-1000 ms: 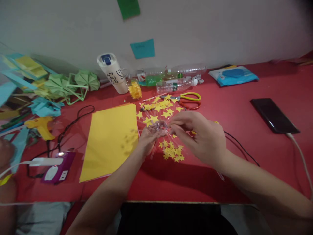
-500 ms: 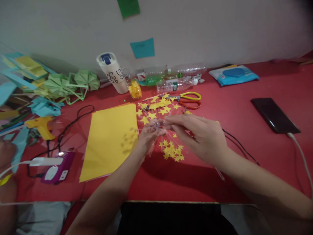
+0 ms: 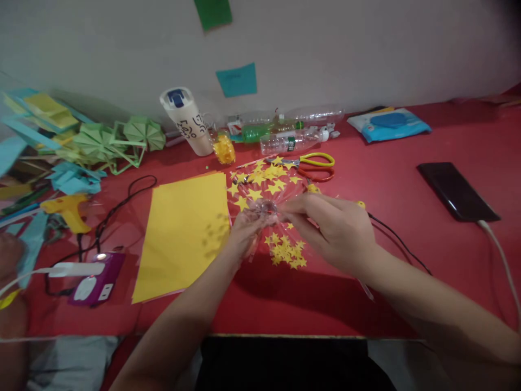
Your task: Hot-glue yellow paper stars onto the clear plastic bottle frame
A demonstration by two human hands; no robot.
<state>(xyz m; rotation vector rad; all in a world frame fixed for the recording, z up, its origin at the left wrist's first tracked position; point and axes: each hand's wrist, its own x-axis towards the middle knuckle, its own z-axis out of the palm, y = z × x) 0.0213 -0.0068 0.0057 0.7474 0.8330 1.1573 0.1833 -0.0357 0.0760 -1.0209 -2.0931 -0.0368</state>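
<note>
A clear plastic bottle piece with a round ring at its middle and thin strips spreading out is gripped by my left hand. Yellow paper stars sit at the far ends of its strips. My right hand is beside the ring, thumb and fingertips pinched together; whatever lies between them is too small to make out. Just below the hands, a pile of small yellow stars rests on the red table.
Left of my hands lies a stack of yellow paper. Behind are scissors, plastic bottles and a tumbler. A glue gun, purple power strip and another person's hand are at left, a phone at right.
My right hand has shifted slightly right, off the bottle piece's ring, and its fingers have drawn into a pinch. The ring shows more clearly; my left hand keeps its hold.
</note>
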